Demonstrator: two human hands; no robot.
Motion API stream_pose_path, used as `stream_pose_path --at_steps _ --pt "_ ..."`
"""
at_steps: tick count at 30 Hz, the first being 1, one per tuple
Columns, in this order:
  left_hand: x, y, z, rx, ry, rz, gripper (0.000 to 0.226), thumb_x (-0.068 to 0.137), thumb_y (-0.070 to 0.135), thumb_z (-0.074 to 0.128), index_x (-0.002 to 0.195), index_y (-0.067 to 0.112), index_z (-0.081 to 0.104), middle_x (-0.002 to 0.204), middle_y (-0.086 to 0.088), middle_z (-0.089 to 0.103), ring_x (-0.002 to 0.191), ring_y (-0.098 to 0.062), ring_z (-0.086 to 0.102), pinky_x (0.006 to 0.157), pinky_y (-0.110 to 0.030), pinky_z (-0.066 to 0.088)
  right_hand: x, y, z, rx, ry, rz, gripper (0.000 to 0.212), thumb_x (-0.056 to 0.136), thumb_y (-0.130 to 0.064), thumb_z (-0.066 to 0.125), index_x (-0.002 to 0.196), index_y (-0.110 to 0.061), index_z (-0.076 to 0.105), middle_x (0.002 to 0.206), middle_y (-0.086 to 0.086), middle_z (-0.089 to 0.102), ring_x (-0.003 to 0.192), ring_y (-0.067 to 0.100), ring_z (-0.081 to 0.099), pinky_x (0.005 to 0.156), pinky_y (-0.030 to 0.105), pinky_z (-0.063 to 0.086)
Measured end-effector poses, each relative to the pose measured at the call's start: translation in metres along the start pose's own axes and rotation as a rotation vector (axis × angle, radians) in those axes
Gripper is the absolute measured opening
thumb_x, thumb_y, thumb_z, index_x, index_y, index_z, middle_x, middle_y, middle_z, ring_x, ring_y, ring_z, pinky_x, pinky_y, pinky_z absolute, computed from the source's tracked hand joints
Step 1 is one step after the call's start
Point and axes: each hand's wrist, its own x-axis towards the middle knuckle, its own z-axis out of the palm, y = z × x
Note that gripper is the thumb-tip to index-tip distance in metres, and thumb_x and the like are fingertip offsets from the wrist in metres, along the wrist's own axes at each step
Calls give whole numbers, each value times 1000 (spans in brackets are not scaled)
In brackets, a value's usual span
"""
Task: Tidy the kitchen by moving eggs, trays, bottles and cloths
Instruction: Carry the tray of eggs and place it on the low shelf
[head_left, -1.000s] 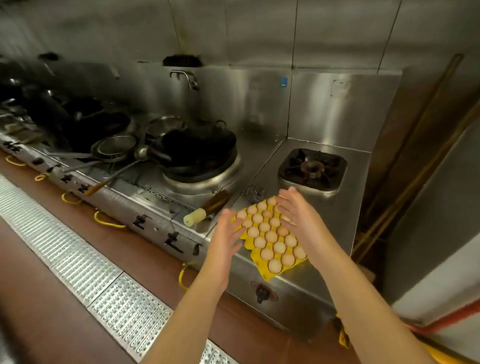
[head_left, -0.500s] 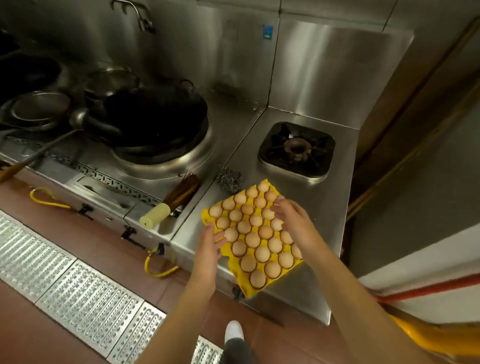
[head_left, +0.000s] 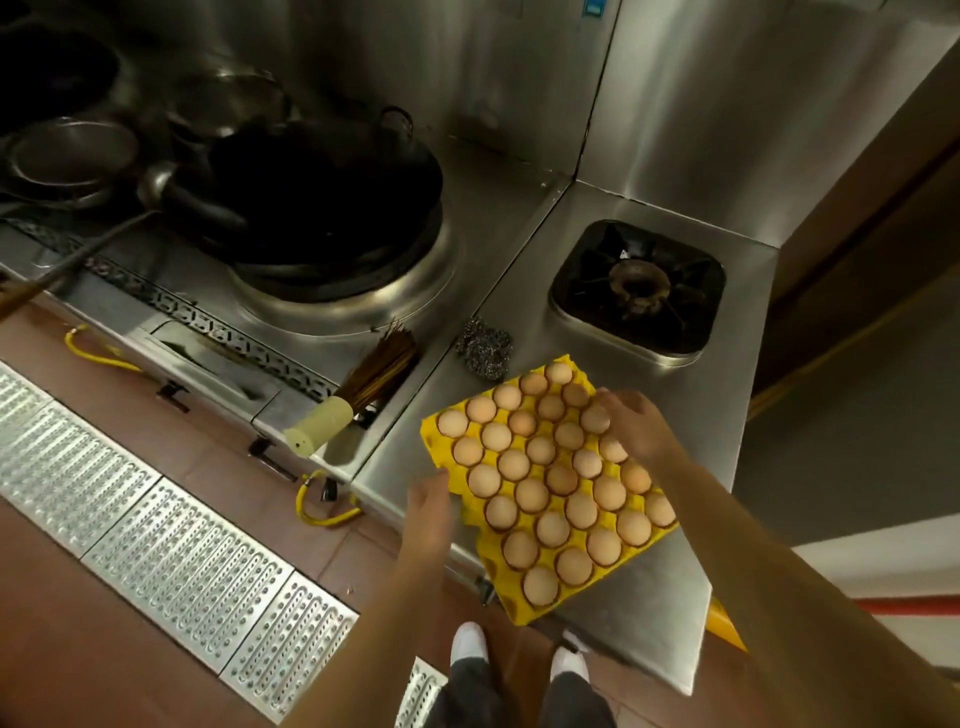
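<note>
A yellow egg tray (head_left: 519, 616) filled with several brown eggs (head_left: 532, 493) lies slanted on the steel counter (head_left: 628, 603), its near corner hanging past the front edge. My left hand (head_left: 428, 506) reaches the tray's left edge, fingertips touching the rim. My right hand (head_left: 636, 428) lies over the eggs along the tray's far right side, fingers loosely bent; its palm hides that edge of the tray. Neither hand has lifted the tray off the counter.
A steel scourer (head_left: 485, 345) sits just behind the tray, with a square gas burner (head_left: 639, 291) behind it on the right. A black wok (head_left: 322, 208) and a bamboo brush (head_left: 358, 395) are to the left. Metal floor grating (head_left: 156, 545) runs below.
I have stepped closer and look more steeply down. Both hands dropped from above the tray onto it, the left to its left edge, the right onto the eggs at the right.
</note>
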Motion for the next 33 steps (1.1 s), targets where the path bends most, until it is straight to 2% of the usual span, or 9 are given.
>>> stream_pose_path --at_steps 2,5,8,12,16,23,27,29,33 --pt "-14 6 3 -18 -17 -43 59 87 61 47 128 21 59 139 -11 53 124 -33 54 102 -56 47 15 12 -2 -71 -17 37 51 99 -45 46 123 -2 62 120 20 65 108 35 61 92 46 49" --pt "-17 0 6 -26 -25 -48 40 89 56 47 109 24 59 133 -13 56 122 -34 54 104 -57 45 31 30 -5 -100 -19 102 47 101 -41 45 127 -5 61 125 18 63 106 29 58 93 41 45" --pt "-14 -5 11 -115 33 -99 45 99 43 50 127 9 56 129 -14 58 117 -35 56 107 -56 43 37 40 -9 -105 -14 94 43 104 -34 43 130 -4 58 128 19 60 112 32 56 96 42 43" --pt "-10 -5 17 -120 44 -105 29 101 44 48 111 19 59 124 -12 61 112 -32 60 91 -50 53 41 50 -14 -109 -15 101 40 103 -30 47 131 -5 58 131 20 59 114 33 55 97 41 42" --pt "-3 -6 20 -138 49 -162 45 99 48 49 128 15 58 126 -13 61 113 -36 62 72 -39 53 48 57 -18 -116 -28 127 42 102 -31 48 133 -4 58 131 17 59 119 32 54 90 31 38" --pt "8 1 10 -189 77 -219 34 97 35 60 109 4 63 97 -15 62 83 -31 62 73 -40 52 64 60 -22 -48 -57 191 41 101 -29 51 129 0 59 129 20 59 111 30 55 94 38 43" --pt "12 4 6 -194 108 -185 22 95 24 63 105 4 63 85 -11 60 76 -27 59 64 -35 51 64 78 -21 32 -71 214 35 98 -20 59 122 4 64 98 14 63 77 15 54 63 22 48" --pt "15 1 3 -189 104 -180 19 93 20 65 104 4 64 84 -11 60 77 -26 59 63 -34 52 61 85 -20 101 -76 195 31 98 -18 59 121 3 65 99 13 64 78 15 54 54 15 45" --pt "22 -7 0 -179 80 -193 11 90 12 67 97 3 68 78 -15 59 71 -28 58 70 -39 55 61 90 -20 198 -133 151 33 96 -25 62 122 -5 66 120 10 67 108 23 62 83 30 51"
